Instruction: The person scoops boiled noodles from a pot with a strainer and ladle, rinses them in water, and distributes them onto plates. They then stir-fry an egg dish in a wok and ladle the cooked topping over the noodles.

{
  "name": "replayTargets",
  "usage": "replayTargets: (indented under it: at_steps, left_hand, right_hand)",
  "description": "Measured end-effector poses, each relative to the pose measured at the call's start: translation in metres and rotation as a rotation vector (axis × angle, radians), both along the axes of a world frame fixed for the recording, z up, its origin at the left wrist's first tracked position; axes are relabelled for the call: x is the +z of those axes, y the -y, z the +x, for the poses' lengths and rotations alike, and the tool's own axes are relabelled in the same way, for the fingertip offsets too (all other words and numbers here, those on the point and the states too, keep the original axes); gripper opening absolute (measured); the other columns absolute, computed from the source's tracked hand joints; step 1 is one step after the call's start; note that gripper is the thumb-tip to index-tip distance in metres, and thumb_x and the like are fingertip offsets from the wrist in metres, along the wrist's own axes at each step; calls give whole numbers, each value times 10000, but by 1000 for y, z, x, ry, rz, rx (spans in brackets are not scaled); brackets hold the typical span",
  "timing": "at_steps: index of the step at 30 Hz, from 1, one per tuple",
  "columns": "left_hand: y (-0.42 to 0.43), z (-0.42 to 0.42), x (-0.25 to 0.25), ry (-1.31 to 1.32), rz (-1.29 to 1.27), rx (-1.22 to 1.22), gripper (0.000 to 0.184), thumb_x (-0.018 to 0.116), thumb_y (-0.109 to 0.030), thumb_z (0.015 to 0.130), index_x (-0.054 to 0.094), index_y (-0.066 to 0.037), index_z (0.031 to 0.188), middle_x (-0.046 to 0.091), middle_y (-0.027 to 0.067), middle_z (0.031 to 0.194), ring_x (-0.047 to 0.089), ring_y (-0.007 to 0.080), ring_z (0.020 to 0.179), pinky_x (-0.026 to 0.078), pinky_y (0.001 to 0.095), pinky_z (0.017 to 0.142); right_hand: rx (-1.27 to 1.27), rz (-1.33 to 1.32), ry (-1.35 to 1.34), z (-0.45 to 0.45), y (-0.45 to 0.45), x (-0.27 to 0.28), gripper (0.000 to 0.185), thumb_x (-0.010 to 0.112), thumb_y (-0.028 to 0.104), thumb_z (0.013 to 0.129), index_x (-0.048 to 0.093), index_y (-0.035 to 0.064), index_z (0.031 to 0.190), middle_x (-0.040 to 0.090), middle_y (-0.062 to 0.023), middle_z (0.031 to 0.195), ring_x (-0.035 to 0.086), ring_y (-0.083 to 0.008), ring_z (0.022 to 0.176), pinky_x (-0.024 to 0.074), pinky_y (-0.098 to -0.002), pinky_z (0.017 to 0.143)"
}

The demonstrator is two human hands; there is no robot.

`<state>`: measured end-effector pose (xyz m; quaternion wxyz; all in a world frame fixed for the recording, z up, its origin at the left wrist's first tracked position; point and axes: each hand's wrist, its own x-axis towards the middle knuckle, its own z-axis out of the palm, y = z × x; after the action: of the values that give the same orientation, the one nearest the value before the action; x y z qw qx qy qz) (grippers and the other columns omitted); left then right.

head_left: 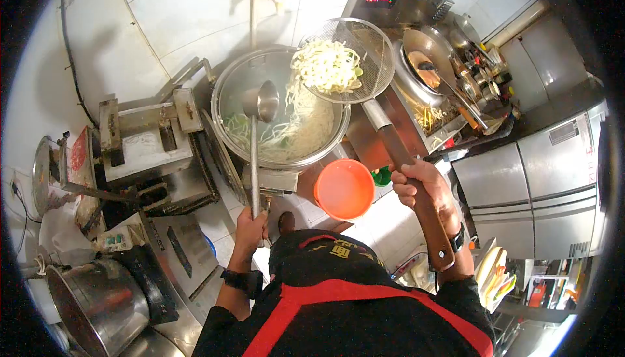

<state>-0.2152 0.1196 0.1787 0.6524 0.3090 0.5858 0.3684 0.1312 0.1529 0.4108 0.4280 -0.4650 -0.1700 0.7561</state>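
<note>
Left hand (250, 233) gripping ladle (254, 161) over pot (280, 163), right hand (422, 184) gripping strainer (376, 57) heaped with noodles (327, 66) at pot's two o'clock, orange bucket (319, 189) at five

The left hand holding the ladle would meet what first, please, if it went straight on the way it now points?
Probably the near rim of the large pot, which lies ahead of the left hand along the ladle; depth is unclear, so it might pass above.

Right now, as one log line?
left hand: grips ladle | right hand: grips strainer | noodles: in strainer, some in pot
</note>
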Motion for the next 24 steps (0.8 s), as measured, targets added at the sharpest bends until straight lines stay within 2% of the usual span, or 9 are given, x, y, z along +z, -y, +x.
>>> replayTargets:
  at_steps: [4, 11, 13, 17, 20, 23, 24]
  left_hand:
    - [-3, 2, -1, 245, -101, -3, 124, 557, -132, 911, 479, -36, 923, 471, 23, 603, 446, 122, 403, 361, 277, 373]
    - [2, 10, 13, 304, -143, -14, 132, 556, -143, 918, 471, -45, 891, 472, 24, 602, 450, 124, 400, 363, 269, 379]
    - [2, 11, 16, 243, -138, -38, 130, 550, -145, 922, 470, -44, 899, 468, 22, 603, 452, 122, 399, 363, 269, 379]
    - [2, 11, 21, 300, -167, -37, 119, 541, -141, 925, 470, -47, 911, 466, 19, 604, 450, 123, 397, 366, 270, 380]
    - [2, 9, 26, 410, -178, -24, 107, 533, -134, 922, 471, -47, 919, 455, 13, 599, 442, 118, 393, 368, 271, 379]
    - [3, 9, 38, 467, -230, -9, 97, 519, -127, 920, 475, -45, 949, 439, 8, 597, 424, 107, 386, 367, 266, 380]
    - [5, 8, 38, 520, -256, -26, 101, 511, -130, 923, 474, -48, 971, 428, -3, 597, 415, 98, 389, 367, 261, 384]
  right_hand:
    - [16, -18, 58, -1, -4, -1, 231, 507, 109, 916, 477, -37, 1092, 483, -52, 780, 434, -84, 538, 387, -215, 415]
    - [33, -24, 120, -8, -12, -4, 209, 498, 108, 917, 481, -26, 1076, 489, -53, 772, 440, -88, 532, 385, -223, 419]
    - [42, -53, 198, -9, -16, -7, 154, 501, 95, 904, 481, 33, 1044, 501, -34, 735, 451, -98, 522, 386, -234, 434]
    - [22, -68, 252, -7, -20, -18, 161, 519, 94, 893, 480, 35, 1038, 512, -41, 730, 460, -102, 509, 387, -243, 416]
    - [21, -90, 316, -8, -27, -31, 127, 536, 95, 876, 498, 35, 982, 512, -43, 689, 472, -107, 488, 394, -250, 407]
    - [114, -68, 442, -14, -32, -44, 73, 547, 87, 841, 499, 35, 822, 480, -41, 578, 493, -123, 458, 404, -264, 396]
    - [113, -68, 442, -18, -32, -52, 73, 547, 87, 841, 499, 35, 822, 480, -41, 578, 493, -123, 458, 404, -264, 396]
